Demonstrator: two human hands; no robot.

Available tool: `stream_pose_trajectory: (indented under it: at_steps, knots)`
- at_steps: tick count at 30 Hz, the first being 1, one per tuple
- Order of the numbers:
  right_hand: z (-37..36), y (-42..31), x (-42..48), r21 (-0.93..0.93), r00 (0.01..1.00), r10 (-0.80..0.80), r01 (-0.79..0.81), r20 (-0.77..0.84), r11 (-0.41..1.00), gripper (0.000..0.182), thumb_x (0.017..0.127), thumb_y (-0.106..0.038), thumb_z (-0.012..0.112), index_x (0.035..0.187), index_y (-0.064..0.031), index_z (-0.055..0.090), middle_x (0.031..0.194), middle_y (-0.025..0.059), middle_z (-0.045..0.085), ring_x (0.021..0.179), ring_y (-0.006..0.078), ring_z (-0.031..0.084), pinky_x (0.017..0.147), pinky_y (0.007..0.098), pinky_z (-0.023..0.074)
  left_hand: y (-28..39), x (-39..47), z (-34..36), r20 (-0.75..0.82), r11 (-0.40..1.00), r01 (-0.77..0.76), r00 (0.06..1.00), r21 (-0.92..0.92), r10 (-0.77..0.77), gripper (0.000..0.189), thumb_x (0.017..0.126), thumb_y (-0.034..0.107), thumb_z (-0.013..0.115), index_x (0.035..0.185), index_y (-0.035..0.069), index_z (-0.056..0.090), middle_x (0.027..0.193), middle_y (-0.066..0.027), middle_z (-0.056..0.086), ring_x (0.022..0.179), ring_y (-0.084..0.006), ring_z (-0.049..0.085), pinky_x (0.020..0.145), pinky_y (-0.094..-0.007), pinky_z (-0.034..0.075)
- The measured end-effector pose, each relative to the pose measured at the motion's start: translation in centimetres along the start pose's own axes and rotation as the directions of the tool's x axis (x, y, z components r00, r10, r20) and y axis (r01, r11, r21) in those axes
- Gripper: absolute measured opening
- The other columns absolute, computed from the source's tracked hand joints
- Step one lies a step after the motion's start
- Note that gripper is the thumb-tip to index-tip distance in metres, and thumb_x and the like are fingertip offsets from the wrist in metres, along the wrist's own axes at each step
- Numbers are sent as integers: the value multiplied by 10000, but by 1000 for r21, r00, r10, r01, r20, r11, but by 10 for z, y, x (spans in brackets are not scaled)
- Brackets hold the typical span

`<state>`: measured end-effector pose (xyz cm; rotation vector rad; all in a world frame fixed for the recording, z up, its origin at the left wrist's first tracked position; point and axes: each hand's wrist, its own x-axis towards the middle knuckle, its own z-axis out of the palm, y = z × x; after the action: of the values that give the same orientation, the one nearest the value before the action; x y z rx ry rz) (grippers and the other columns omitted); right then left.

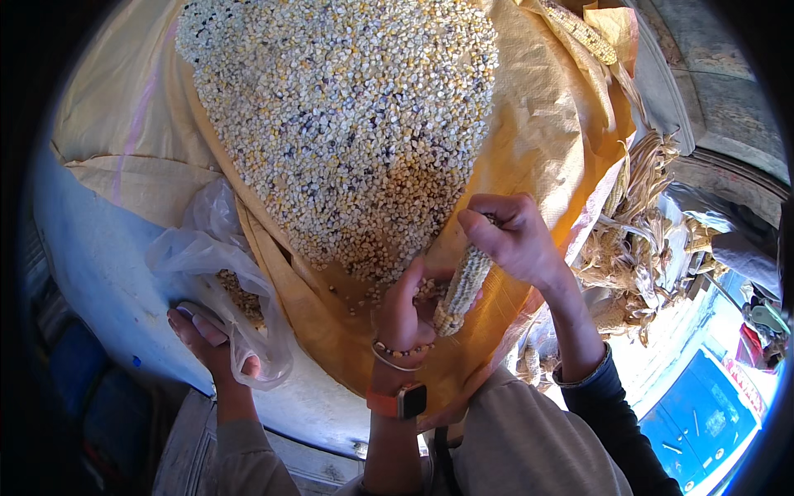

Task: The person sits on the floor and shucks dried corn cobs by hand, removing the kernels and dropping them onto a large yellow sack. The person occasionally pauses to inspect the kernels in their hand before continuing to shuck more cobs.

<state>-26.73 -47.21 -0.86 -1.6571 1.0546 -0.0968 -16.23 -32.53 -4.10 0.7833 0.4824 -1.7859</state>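
Note:
My right hand [515, 242] grips the upper end of a corn cob [464, 288], held at a slant above an orange woven plastic sheet [347, 347]. My left hand [403, 310], with a bead bracelet and an orange-strapped smartwatch [412, 400] at the wrist, is around the cob's lower part. Its thumb is left of the cob and fingertips show on the right; loose kernels lie in the palm. Much of the cob's shaft looks pale, with kernels at its lower tip. Beyond the hands spreads a large heap of white, yellow and purple corn kernels [347, 124].
At left another person's hand [208, 344], grey-sleeved, is at a clear plastic bag [267, 310] with kernels inside. Dry husks and cobs [633, 248] lie at right, and another cob [580, 31] at the upper right. A blue cabinet [701, 421] stands lower right.

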Motion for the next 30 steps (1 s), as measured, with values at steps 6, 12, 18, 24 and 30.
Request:
stream_pose_trajectory:
  at_steps: [6,12,18,24,30]
  knots:
    - [2,-1,3,-59,992,63,-70,-113,996,228,771,-147,550,613,12,510,472,162,434,394,178,442,428,344,363,-5,-5,21,-167,900,-149,958,409,234,539,937,456,336,886,-18,586,766,-137,636,661,-199,635,610,-311,527]
    - [17,-26,-1,-344,980,-115,53,-162,937,221,738,-172,575,559,-53,524,449,133,484,448,315,547,432,394,443,-10,-3,29,-378,836,-13,888,548,261,560,935,452,351,661,11,560,472,-55,512,351,-132,475,328,-246,354]
    - [24,-33,-2,-496,937,-340,256,-85,830,206,726,-126,598,560,-74,488,447,74,457,409,238,516,387,348,380,-2,-1,6,-192,926,85,981,369,-14,532,928,441,367,683,15,570,502,-72,537,384,-154,501,364,-258,385]
    - [25,-35,-4,-373,873,-481,472,76,799,162,715,-159,603,603,-104,499,493,52,502,441,216,547,394,341,416,-3,4,-10,-1,982,182,983,49,-182,526,927,434,368,690,13,576,528,-81,556,415,-163,525,392,-269,410]
    - [11,-8,-5,-78,938,-344,340,-49,937,142,756,-140,581,648,-68,523,494,93,479,443,262,531,406,353,390,2,2,-5,-165,979,169,975,117,-148,519,926,426,366,706,10,585,584,-95,590,483,-170,568,451,-287,449]
